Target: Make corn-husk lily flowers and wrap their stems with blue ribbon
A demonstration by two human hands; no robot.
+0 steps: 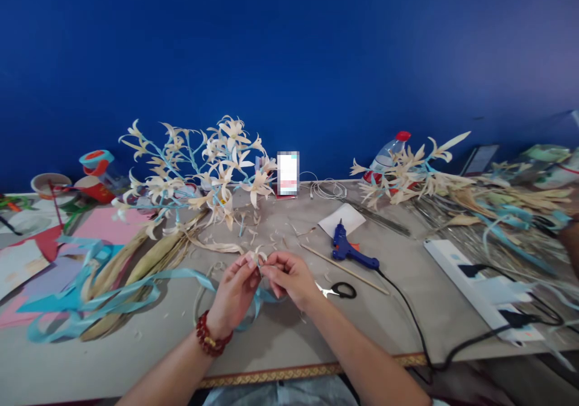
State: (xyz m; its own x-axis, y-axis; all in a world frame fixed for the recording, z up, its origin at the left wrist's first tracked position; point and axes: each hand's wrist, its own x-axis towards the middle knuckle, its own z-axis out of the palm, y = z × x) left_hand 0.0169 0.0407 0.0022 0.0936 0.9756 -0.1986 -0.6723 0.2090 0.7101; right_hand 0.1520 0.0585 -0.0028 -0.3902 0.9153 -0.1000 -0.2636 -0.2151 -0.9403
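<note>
Near the table's front middle, my left hand (239,280) and my right hand (286,274) meet with fingertips pinched together. Between them is a small cream flower (257,254), its curled petals pointing up above the fingertips. Its stem is mostly hidden by my fingers. A light blue ribbon (185,273) runs in from the left to my left hand, and a loop of it hangs below both hands. Scissors with black handles (341,290) lie just right of my right hand. Beyond them rests a blue glue gun (350,249), partly on a white sheet (337,219).
A branching bunch of cream flowers (235,158) stands at the back left, another bunch (407,171) at the right. Dried husks (149,261) lie left. A thin stick (344,267), power strip (479,291) with cords, and bundled wires (511,237) occupy the right. A phone (288,174) stands behind.
</note>
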